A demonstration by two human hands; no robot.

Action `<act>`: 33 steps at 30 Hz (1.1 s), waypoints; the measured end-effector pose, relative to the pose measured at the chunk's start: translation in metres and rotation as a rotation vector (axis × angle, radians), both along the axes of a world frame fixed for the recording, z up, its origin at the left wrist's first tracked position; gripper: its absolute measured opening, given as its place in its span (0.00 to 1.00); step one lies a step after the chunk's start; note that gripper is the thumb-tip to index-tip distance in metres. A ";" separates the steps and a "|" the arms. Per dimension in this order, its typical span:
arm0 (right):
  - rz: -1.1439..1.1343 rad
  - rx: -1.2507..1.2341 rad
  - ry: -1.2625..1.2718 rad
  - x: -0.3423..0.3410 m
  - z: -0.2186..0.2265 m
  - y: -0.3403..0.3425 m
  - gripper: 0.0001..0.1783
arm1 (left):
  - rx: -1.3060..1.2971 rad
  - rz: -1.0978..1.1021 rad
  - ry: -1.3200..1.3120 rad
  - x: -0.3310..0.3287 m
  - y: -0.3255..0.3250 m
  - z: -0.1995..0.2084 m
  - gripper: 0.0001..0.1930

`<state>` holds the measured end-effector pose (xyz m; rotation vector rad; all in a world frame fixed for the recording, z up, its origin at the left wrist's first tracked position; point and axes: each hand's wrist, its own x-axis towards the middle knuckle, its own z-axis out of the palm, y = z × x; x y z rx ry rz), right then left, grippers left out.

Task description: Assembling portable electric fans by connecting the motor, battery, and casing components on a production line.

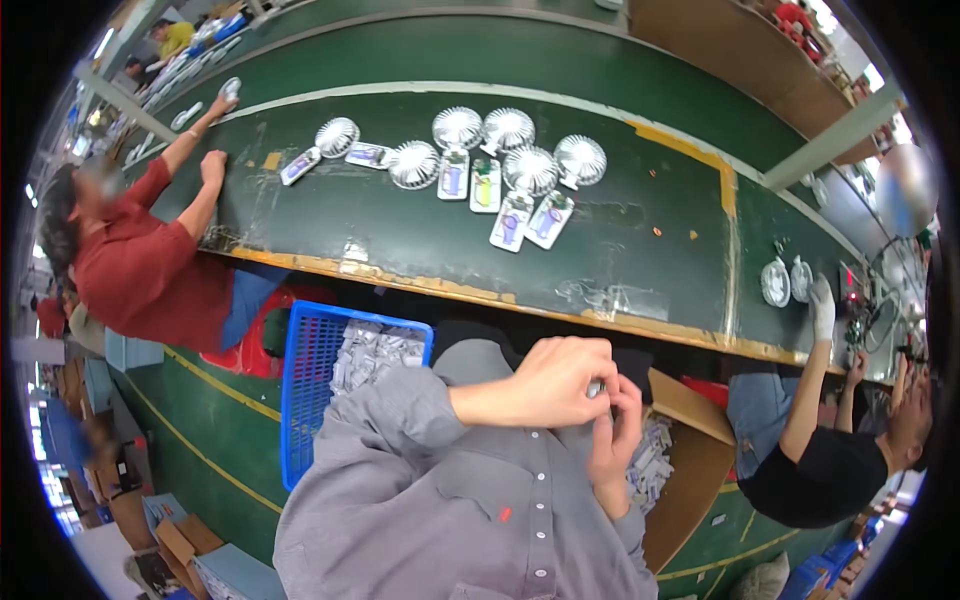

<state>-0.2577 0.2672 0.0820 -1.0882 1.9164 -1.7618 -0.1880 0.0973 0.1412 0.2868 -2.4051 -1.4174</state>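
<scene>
In the head view, the left hand is curled closed over a small pale piece, pinched at its fingertips. The right hand, at five o'clock of the left and touching it, bends its fingers onto the same piece. At nine o'clock stands a blue basket of white packets; at four o'clock, a cardboard box. At twelve o'clock, small white fans lie on the green conveyor belt.

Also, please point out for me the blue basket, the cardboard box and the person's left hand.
blue basket (pixel 308 400), head view, on its mesh side wall.
cardboard box (pixel 690 465), head view, on its brown inner wall.
left hand (pixel 560 385), head view, on the back of the hand.
</scene>
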 end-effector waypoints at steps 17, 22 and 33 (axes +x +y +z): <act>0.275 0.498 0.189 -0.031 0.011 0.007 0.08 | 1.368 -0.147 -0.564 0.025 0.020 -0.110 0.06; 0.368 0.572 -0.042 -0.040 0.019 0.008 0.12 | 1.472 -0.211 -0.532 0.029 0.034 -0.104 0.05; -0.015 0.354 -0.446 -0.028 -0.028 0.023 0.21 | 0.930 -0.302 -0.223 0.032 0.056 -0.087 0.12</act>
